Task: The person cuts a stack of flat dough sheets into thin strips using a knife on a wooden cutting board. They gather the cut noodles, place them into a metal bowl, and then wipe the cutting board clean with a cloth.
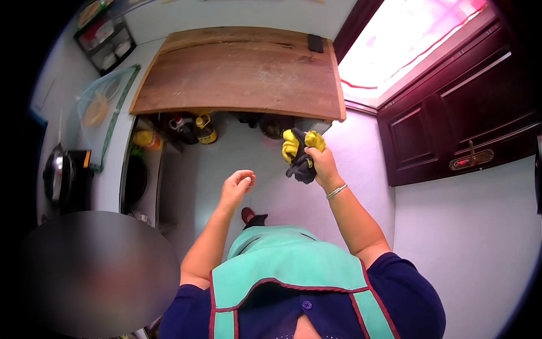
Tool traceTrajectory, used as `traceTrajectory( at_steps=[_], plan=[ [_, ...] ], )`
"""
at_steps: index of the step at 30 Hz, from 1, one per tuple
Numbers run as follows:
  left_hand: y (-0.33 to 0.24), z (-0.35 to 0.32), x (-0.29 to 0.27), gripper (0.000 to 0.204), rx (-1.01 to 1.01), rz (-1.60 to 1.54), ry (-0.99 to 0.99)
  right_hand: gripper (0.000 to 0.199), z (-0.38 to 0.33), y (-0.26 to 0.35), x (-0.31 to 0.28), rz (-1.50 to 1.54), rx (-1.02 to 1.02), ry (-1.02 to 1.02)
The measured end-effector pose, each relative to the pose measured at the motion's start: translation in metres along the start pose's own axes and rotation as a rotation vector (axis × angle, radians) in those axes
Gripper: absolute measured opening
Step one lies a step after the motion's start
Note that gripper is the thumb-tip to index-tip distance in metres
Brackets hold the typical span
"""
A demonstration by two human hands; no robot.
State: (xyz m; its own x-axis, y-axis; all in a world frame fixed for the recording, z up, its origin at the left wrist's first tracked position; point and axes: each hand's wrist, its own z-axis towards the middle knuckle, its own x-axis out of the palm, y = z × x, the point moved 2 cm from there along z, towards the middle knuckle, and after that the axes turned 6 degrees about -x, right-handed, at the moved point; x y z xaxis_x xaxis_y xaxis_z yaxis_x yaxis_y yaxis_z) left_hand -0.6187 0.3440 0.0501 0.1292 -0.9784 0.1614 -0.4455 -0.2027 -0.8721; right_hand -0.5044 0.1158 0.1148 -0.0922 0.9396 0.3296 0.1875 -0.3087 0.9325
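Observation:
A bunched yellow and dark grey cloth (303,164) hangs in front of me, with my right hand (324,164) closed around its right side. Its folds hide how many pieces there are. My left hand (236,186) hovers lower and to the left, fingers curled in and thumb against them; nothing shows in it. Both hands are over the floor, short of the wooden table's (243,70) front edge.
Bottles (205,130) stand under the table. On the left counter (113,175) are a pan (56,175) and a bluish mesh cover (96,110). A dark phone-like slab (315,43) lies at the table's far right corner. A dark red door (468,107) stands open at right.

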Motion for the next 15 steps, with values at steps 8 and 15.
traceTrajectory(
  at_steps=[8,15],
  plan=[
    [-0.081,0.141,0.055,0.024,-0.045,0.097,0.194,0.034,0.124,0.04,-0.059,-0.223,-0.251,-0.127],
    [-0.147,0.269,0.084,0.024,-0.078,0.085,0.142,0.037,0.287,0.068,-0.109,-0.275,-0.392,-0.19]
  ],
)
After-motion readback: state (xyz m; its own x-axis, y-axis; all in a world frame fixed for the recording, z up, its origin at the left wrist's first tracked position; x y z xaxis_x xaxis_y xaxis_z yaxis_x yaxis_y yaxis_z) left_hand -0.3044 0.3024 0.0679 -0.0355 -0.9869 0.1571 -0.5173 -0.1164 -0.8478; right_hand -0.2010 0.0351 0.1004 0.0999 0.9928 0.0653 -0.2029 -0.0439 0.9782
